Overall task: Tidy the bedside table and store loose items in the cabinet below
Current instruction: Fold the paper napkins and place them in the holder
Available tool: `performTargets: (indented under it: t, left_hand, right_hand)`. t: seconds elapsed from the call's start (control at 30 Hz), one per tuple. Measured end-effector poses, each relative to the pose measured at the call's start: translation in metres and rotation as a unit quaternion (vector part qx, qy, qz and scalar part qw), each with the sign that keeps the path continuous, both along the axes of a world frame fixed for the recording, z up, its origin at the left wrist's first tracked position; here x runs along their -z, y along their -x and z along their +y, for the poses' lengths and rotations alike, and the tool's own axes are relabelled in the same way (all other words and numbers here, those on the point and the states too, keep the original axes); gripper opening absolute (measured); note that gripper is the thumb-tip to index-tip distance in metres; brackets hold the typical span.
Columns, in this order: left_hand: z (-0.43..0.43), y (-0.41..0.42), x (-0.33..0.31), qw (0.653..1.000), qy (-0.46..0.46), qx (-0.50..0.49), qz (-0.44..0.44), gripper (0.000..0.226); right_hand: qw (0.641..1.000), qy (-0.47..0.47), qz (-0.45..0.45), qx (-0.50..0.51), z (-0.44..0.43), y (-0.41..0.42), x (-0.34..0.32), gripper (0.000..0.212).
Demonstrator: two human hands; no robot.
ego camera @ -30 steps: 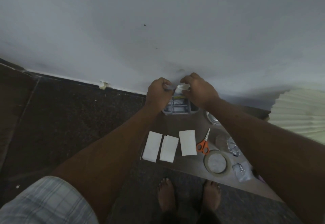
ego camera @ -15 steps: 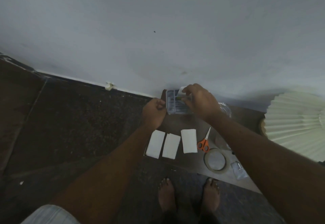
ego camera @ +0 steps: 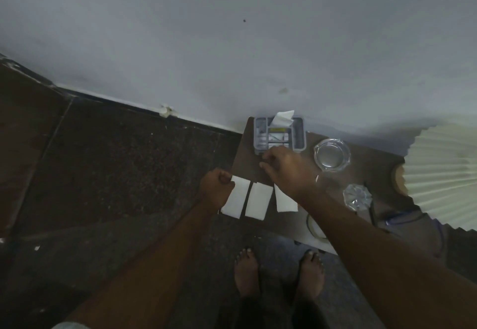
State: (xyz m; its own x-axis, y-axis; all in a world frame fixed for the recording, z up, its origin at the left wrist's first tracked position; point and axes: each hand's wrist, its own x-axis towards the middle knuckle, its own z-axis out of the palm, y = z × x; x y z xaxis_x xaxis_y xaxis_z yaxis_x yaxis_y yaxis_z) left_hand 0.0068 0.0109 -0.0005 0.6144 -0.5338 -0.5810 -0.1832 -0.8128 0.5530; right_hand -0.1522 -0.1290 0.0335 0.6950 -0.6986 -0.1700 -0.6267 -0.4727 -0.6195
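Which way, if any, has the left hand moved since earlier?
Yes. The left hand drew back from the clear organizer box toward the person, to the leftmost white card.

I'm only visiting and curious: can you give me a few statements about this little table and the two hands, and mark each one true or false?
1. Three white sheets lie side by side near the front edge of the table. True.
2. The glass ashtray stands to the left of the clear organizer. False: it stands to the organizer's right.
3. A white slip sticks up out of the organizer. True.
4. The right hand is lifting the ashtray. False: it is at the organizer's front edge, apart from the ashtray.
5. The left hand lies spread flat on the middle sheet. False: it is curled into a fist at the leftmost sheet's corner.
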Motion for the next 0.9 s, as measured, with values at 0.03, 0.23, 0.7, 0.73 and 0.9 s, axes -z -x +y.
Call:
performTargets:
  t: [0.03, 0.23, 0.7, 0.73, 0.9]
  left_hand:
    - [0.003, -0.001, 0.002, 1.000, -0.009, -0.005, 0.007, 0.023]
    - [0.019, -0.008, 0.024, 0.998, -0.050, -0.001, 0.035, 0.040]
    - [0.029, -0.024, 0.059, 0.992, -0.041, -0.043, 0.113, 0.025]
    - [0.029, -0.025, 0.060, 0.991, -0.035, -0.049, 0.121, 0.024]
    - [0.025, -0.030, 0.058, 0.986, -0.019, -0.072, 0.147, 0.008]
  right_hand:
    - [1.000, -0.005, 0.006, -0.001, 0.005, -0.002, 0.005, 0.017]
    - [0.995, -0.048, 0.075, -0.041, 0.041, -0.010, 0.037, 0.026]
    - [0.976, -0.044, 0.203, -0.065, 0.087, -0.045, 0.080, 0.050]
    - [0.976, -0.048, 0.202, -0.066, 0.087, -0.046, 0.080, 0.050]
    - [0.975, -0.062, 0.199, -0.081, 0.083, -0.052, 0.081, 0.052]
